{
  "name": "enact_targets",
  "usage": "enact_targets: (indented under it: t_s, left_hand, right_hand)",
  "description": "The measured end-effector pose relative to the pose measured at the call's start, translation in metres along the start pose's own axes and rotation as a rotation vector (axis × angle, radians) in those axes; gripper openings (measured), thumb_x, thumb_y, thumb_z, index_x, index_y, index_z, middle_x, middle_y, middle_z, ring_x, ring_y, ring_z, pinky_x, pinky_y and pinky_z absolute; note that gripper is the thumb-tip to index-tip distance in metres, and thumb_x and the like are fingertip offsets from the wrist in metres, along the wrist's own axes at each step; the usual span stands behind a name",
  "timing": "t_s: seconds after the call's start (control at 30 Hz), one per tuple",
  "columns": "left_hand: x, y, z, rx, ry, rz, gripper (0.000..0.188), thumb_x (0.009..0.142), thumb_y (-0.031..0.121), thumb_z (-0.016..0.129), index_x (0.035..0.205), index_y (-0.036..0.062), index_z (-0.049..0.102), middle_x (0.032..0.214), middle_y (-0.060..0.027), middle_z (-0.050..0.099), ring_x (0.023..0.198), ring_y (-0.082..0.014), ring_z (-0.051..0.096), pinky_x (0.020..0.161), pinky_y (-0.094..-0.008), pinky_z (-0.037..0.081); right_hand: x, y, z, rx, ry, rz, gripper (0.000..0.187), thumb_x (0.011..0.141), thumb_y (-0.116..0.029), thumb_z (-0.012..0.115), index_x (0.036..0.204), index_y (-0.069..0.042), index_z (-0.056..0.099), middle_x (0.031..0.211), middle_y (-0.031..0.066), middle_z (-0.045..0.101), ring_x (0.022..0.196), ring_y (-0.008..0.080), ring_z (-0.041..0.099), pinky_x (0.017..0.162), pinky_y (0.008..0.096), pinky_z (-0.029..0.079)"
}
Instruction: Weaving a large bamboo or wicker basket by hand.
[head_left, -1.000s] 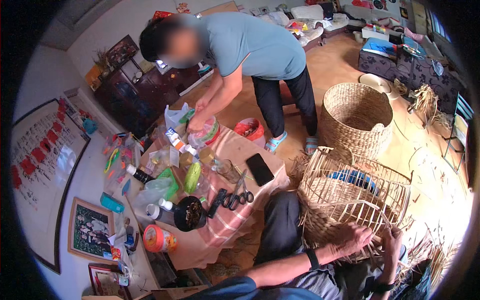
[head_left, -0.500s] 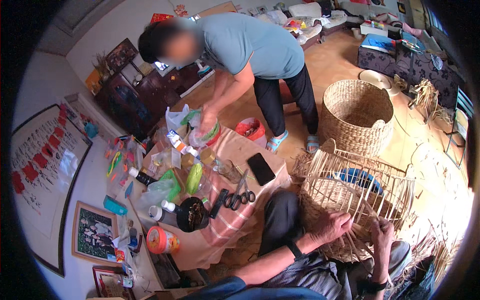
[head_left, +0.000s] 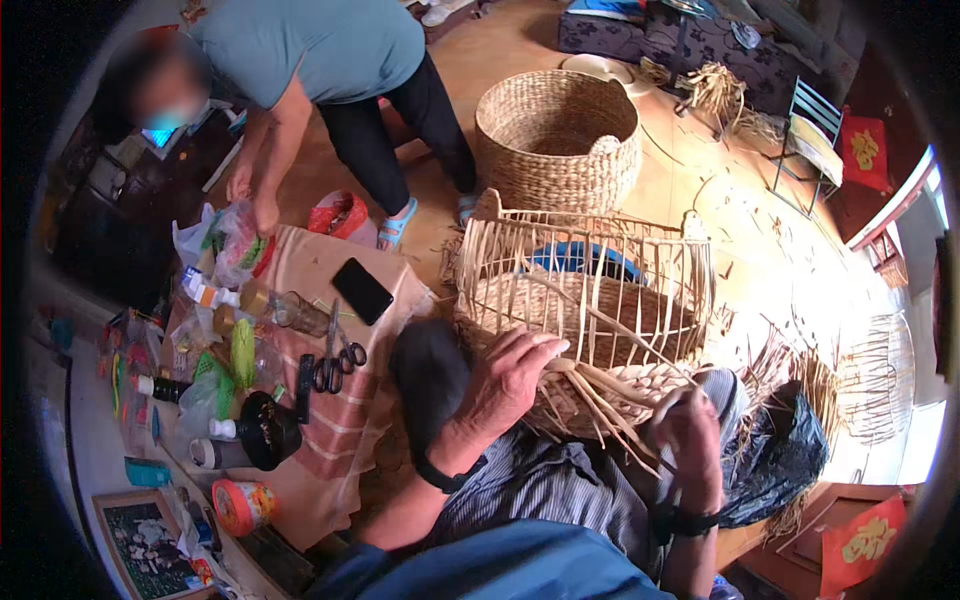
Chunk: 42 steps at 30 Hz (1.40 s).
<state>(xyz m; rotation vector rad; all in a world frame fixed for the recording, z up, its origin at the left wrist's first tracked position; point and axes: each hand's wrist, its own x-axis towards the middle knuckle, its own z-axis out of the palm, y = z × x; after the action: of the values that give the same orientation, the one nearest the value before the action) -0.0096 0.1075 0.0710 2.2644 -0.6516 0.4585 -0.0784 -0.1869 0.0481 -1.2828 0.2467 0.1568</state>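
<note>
Left hand (head_left: pixel 515 375), nearly closed, pinched strands (head_left: pixel 597 383); right hand (head_left: pixel 690 430) curled, its hold unclear; I judged even tension best at the basket (head_left: pixel 640 318)

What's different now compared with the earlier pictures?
The view has swung right. The bare right hand has drawn back rightward, farther from the bare left hand, which is at the near edge of the unfinished, straw-coloured woven basket. Blur hides whether the right hand grips anything.

Unchanged: the black rectangular phone, the round, straw-coloured woven basket beyond, and the person in the blue-grey shirt, bending over.
</note>
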Motion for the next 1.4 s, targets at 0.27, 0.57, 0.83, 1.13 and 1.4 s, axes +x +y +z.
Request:
enact_targets:
  t_s: [0.27,0.57,0.83,1.13,1.4]
  left_hand:
    - [0.007,-0.011,0.008,-0.034,-0.225,0.058,0.037,0.089,-0.006,0.058,0.122,0.0039,0.07,0.102,-0.0165,0.073,0.097,-0.0326,0.07,0.086,-0.0411,0.057]
    - [0.013,-0.015,0.011,-0.232,-0.296,-0.148,0.022,0.098,0.002,0.057,0.116,0.0023,0.071,0.098,-0.0184,0.074,0.093,-0.035,0.073,0.08,-0.0422,0.058]
    - [0.027,-0.023,0.011,-0.337,-0.429,-0.328,0.017,0.094,0.006,0.067,0.11,0.0036,0.074,0.084,-0.0147,0.072,0.08,-0.0176,0.071,0.074,-0.0314,0.055]
    - [0.014,-0.027,0.005,-0.085,-0.46,-0.014,0.031,0.091,0.007,0.069,0.122,0.0045,0.071,0.112,-0.017,0.075,0.106,-0.0369,0.07,0.093,-0.0417,0.055]
    - [0.003,-0.017,0.006,-0.147,-0.367,0.014,0.049,0.085,0.012,0.077,0.132,0.0051,0.065,0.12,-0.0171,0.072,0.112,-0.0366,0.068,0.1,-0.0424,0.054]
  right_hand:
    - [0.0,0.025,-0.039,0.556,0.056,-0.257,0.042,0.11,-0.045,0.046,0.117,-0.006,0.059,0.109,0.0064,0.066,0.075,0.0152,0.06,0.068,0.0324,0.053]
    - [-0.02,0.015,-0.019,-0.204,-0.166,0.1,0.051,0.099,-0.043,0.061,0.123,0.002,0.062,0.099,0.0092,0.07,0.087,0.018,0.071,0.078,0.0298,0.057]
    - [-0.024,0.008,0.063,-0.141,-0.453,0.264,0.029,0.11,-0.028,0.054,0.119,-0.003,0.064,0.076,-0.0069,0.054,0.063,0.0039,0.047,0.055,0.0208,0.037]
    - [-0.027,-0.025,0.057,0.541,-0.249,0.498,0.027,0.111,-0.024,0.045,0.094,-0.006,0.057,0.055,-0.0025,0.042,0.039,0.008,0.032,0.038,0.0233,0.027]
    - [-0.001,-0.06,0.082,0.619,-0.372,0.494,0.023,0.111,-0.019,0.044,0.097,-0.005,0.057,0.058,-0.0009,0.044,0.042,0.0066,0.035,0.038,0.0224,0.027]
